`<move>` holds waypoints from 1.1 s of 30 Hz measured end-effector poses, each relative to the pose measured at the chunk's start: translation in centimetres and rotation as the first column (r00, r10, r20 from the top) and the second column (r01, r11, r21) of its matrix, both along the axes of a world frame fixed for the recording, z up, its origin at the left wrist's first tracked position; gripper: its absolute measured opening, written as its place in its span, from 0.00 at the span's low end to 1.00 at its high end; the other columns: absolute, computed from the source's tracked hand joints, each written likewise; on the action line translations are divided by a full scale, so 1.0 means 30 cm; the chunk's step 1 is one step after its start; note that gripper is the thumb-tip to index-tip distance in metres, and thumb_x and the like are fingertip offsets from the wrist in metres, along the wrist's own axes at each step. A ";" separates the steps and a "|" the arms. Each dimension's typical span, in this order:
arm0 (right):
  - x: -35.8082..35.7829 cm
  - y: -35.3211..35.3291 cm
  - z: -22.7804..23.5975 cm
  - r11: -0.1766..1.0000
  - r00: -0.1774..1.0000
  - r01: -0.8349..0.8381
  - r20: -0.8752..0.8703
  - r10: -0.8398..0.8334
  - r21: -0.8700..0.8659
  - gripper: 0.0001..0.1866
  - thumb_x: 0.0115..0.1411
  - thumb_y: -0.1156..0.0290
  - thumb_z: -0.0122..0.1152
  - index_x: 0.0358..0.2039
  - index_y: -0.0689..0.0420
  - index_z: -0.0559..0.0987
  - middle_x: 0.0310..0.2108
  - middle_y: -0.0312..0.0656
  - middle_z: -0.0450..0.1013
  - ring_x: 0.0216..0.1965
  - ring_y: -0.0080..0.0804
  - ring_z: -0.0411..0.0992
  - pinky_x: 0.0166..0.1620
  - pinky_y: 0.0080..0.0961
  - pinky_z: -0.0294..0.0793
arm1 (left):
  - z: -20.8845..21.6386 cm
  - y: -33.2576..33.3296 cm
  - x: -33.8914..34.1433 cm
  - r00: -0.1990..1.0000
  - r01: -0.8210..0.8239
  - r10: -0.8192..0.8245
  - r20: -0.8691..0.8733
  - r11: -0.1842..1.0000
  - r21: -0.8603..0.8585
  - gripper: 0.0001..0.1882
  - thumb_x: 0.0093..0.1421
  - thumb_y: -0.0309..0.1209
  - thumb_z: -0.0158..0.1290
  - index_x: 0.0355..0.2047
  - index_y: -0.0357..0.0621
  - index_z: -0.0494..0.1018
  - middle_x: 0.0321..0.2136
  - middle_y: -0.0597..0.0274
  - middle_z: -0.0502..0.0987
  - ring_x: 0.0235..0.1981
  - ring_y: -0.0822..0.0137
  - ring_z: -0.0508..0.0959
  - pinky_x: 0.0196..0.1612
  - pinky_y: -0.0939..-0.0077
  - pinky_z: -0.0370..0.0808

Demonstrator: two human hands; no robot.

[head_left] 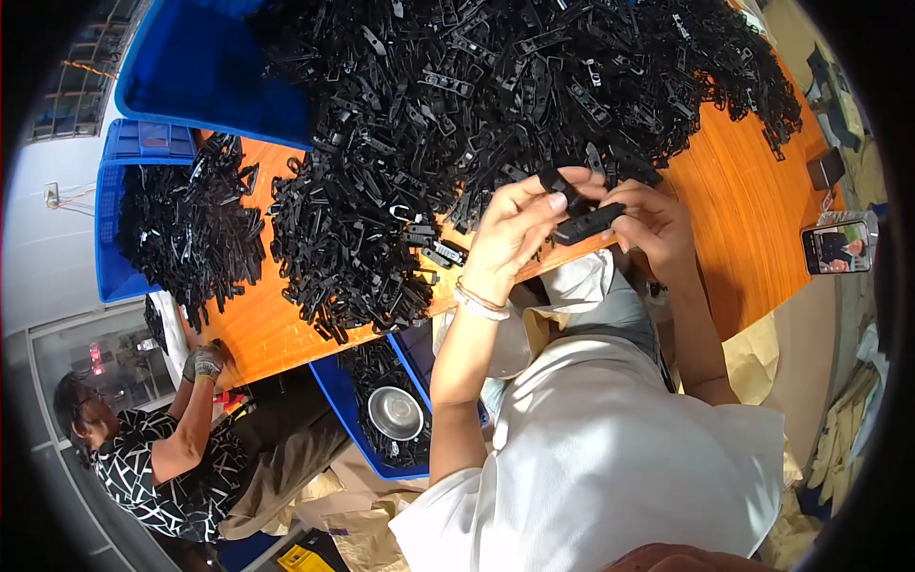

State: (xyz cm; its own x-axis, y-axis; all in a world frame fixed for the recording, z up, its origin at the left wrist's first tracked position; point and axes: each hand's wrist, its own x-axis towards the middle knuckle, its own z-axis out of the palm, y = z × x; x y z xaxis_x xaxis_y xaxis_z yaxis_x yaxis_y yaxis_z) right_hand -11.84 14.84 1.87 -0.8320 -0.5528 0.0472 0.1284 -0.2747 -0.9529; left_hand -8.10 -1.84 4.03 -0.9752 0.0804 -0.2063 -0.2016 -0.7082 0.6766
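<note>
You pinch small black plastic parts between both hands, right of centre in the frame, just above the near edge of an orange wood-grain table (pixel 748 219). Your left hand (pixel 521 221), a pale bracelet (pixel 480 303) at its wrist, grips a dark piece (pixel 554 181) between thumb and fingers; your right hand (pixel 658 229) closes on a longer black part (pixel 588 225) just beside it. Whether the two are joined cannot be told. A broad heap of black parts (pixel 457 105) spreads across the top of the frame, beside a tilted blue bin (pixel 195 62) at upper left. At lower left, a co-worker (pixel 172 467) in a patterned shirt reaches a gloved hand (pixel 206 361) to the table's edge. A round metal bowl (pixel 396 413) sits in a blue crate (pixel 355 419) at lower centre-left; a lit phone (pixel 837 249) stands at far right.
</note>
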 end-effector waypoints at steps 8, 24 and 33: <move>0.058 -0.017 0.025 0.937 0.920 0.151 -0.391 -0.017 0.314 0.09 0.43 0.85 0.53 0.29 0.66 0.73 0.30 0.41 0.67 0.26 0.22 0.67 0.30 0.13 0.66 | 0.003 -0.066 0.080 0.952 0.239 -0.081 0.295 0.797 -0.554 0.14 0.53 0.28 0.51 0.37 0.29 0.70 0.21 0.62 0.74 0.21 0.78 0.71 0.24 0.85 0.67; 0.103 -0.056 -0.017 0.933 0.913 0.049 -0.396 0.103 0.356 0.17 0.38 0.85 0.50 0.34 0.63 0.73 0.30 0.41 0.67 0.27 0.24 0.65 0.32 0.16 0.65 | -0.019 -0.048 0.247 0.963 -0.145 -0.181 -0.198 0.272 -0.951 0.19 0.48 0.27 0.54 0.40 0.30 0.67 0.26 0.49 0.74 0.24 0.63 0.76 0.28 0.78 0.71; 0.135 -0.084 -0.048 0.872 0.879 -0.060 -0.389 0.277 0.485 0.10 0.43 0.81 0.56 0.30 0.63 0.75 0.24 0.38 0.67 0.23 0.23 0.64 0.27 0.17 0.63 | -0.129 -0.133 0.340 0.957 -0.274 -0.039 -0.286 0.190 -0.943 0.10 0.50 0.26 0.51 0.33 0.35 0.72 0.29 0.53 0.74 0.28 0.59 0.75 0.35 0.73 0.71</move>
State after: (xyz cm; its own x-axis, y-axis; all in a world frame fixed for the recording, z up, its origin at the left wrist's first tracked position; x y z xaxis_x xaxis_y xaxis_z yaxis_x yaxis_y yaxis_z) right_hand -7.79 12.33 0.44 -0.6752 -0.7318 0.0926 -0.3221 0.1796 -0.9295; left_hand 2.11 -5.81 0.17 -0.9745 -0.1490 0.1679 0.0629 0.5369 0.8413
